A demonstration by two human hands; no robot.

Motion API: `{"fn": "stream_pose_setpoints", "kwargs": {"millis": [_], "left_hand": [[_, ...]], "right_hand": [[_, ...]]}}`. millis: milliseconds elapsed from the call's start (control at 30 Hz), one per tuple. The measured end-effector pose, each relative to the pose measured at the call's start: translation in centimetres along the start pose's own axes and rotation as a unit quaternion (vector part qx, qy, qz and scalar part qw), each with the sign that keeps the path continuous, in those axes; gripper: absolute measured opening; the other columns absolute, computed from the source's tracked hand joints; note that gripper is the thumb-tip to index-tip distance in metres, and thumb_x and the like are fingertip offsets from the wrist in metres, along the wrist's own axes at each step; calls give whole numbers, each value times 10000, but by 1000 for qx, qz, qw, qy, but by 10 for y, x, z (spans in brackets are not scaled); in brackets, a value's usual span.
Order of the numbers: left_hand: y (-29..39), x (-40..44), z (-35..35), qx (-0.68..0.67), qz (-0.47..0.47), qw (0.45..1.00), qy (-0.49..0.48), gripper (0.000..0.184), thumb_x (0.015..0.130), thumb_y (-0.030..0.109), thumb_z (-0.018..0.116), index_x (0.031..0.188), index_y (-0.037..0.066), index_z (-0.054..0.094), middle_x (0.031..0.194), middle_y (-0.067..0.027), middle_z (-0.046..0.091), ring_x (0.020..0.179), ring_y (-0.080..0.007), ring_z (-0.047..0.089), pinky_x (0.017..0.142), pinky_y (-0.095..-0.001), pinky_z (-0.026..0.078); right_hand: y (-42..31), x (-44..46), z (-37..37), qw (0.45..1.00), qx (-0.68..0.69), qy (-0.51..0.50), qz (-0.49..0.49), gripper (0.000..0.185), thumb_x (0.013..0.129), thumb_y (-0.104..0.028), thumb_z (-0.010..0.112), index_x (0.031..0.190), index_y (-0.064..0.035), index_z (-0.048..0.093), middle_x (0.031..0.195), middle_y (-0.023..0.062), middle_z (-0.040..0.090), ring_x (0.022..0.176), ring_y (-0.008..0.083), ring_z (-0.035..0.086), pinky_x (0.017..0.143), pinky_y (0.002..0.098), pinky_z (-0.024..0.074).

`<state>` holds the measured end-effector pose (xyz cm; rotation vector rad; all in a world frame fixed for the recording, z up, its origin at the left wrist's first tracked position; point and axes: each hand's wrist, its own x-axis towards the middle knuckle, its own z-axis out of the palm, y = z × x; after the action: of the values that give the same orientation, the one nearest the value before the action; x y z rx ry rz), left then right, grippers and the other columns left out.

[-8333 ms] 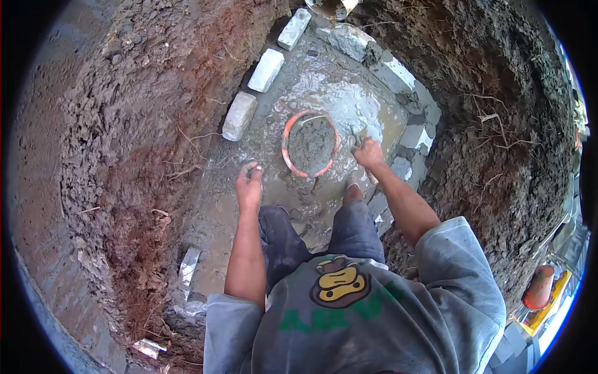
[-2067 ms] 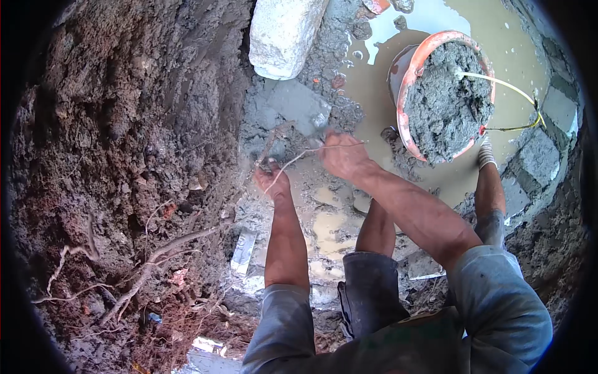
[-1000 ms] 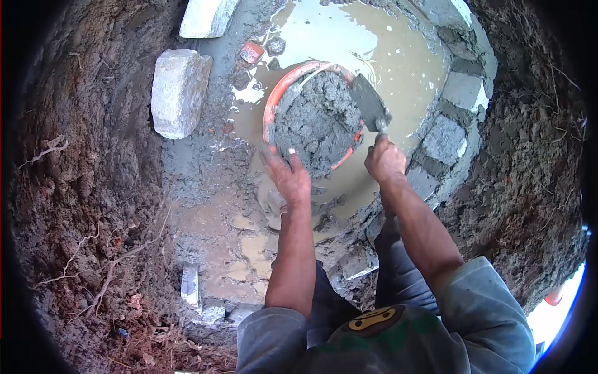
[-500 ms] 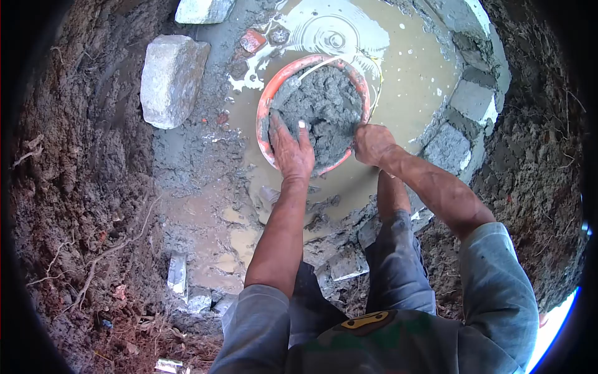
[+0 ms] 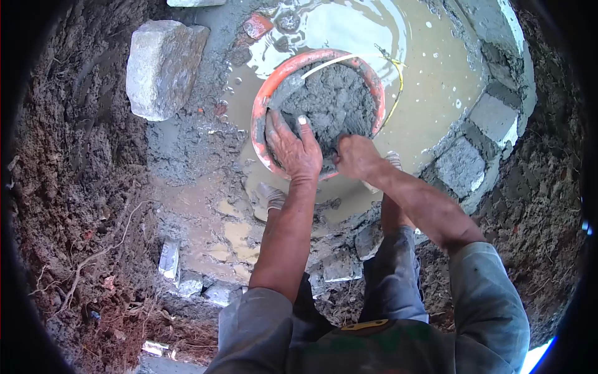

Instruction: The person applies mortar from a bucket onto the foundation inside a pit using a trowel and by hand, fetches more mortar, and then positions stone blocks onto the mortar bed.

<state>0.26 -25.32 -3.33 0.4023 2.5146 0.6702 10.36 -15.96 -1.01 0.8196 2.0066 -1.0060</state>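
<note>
An orange-red bucket point(image 5: 257, 124) holds wet grey mortar point(image 5: 339, 100) and stands in muddy water. My left hand point(image 5: 296, 149) lies inside its near left side, fingers stretched along the inner wall and thumb apart, touching the mortar. Over the near right part of the mortar, my right hand point(image 5: 358, 157) is closed, its fingers curled down. Whatever it may grip is hidden beneath the fist. A pale piece shows under the right wrist, too covered to name. The bucket's thin pale handle point(image 5: 336, 62) crosses the far rim, and a yellow cord point(image 5: 396, 93) hangs at its right.
Muddy water point(image 5: 430, 81) covers the pit floor around the bucket. A large pale stone block point(image 5: 149, 75) sits at the left. Curved masonry point(image 5: 492, 115) runs along the right. Brown earth walls point(image 5: 68, 156) with roots rise on both sides. My feet are close to the bucket.
My right hand has moved left from the bucket's right rim to over the mortar. My left hand stays at the left inner side. The view has shifted slightly.
</note>
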Motion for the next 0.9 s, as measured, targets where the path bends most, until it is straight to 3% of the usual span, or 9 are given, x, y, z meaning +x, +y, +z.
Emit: {"fn": "stream_pose_setpoints", "kwargs": {"millis": [267,300,400,533,667,800,900], "left_hand": [[6,-6,-9,-11,1,1000,0,650,935,405,443,1411,1,258,1391,-260,330,1249,-411,341,1052,-484,261],[6,-9,-10,-25,-39,998,-32,641,945,424,420,1435,50,244,1448,-188,290,1330,-356,267,1101,-458,191],[8,-16,-6,-12,-22,1000,-10,628,937,381,452,1406,4,272,1410,-253,299,1274,-409,323,1058,-473,266],[15,-21,-6,-34,-2,999,3,605,929,317,479,1395,-9,275,1412,-256,270,1296,-422,291,1071,-476,253],[49,-58,-31,41,31,998,32,607,914,263,512,1393,-18,269,1416,-258,254,1307,-430,264,1081,-490,237],[82,-81,-68,-23,-16,999,-32,633,917,272,511,1411,-18,244,1457,-252,199,1350,-416,208,1100,-483,216],[103,-92,-105,-93,0,993,-66,626,929,300,490,1425,5,248,1449,-260,245,1350,-414,237,1106,-463,219]], "right_hand": [[-17,-25,-3,997,75,-2,-28,320,732,-157,601,914,96,524,801,277,631,804,412,639,755,456,511],[-16,-31,-1,997,71,-1,-37,320,729,-156,601,912,94,520,791,274,629,796,412,639,748,458,509],[-7,-35,10,995,74,25,-68,313,715,-146,602,897,93,513,751,267,620,760,418,634,726,466,506],[2,-37,13,992,88,38,-86,309,700,-131,605,885,96,507,700,266,603,720,431,623,703,475,502],[13,-66,8,986,126,24,-102,303,698,-130,610,874,96,511,694,282,595,715,444,614,694,484,496],[2,-112,-21,990,104,26,-96,327,713,-162,630,888,95,528,705,290,598,726,446,612,706,487,494],[-6,-146,-49,991,73,56,-100,345,721,-190,642,905,85,542,706,285,601,732,446,613,717,484,496]]}}
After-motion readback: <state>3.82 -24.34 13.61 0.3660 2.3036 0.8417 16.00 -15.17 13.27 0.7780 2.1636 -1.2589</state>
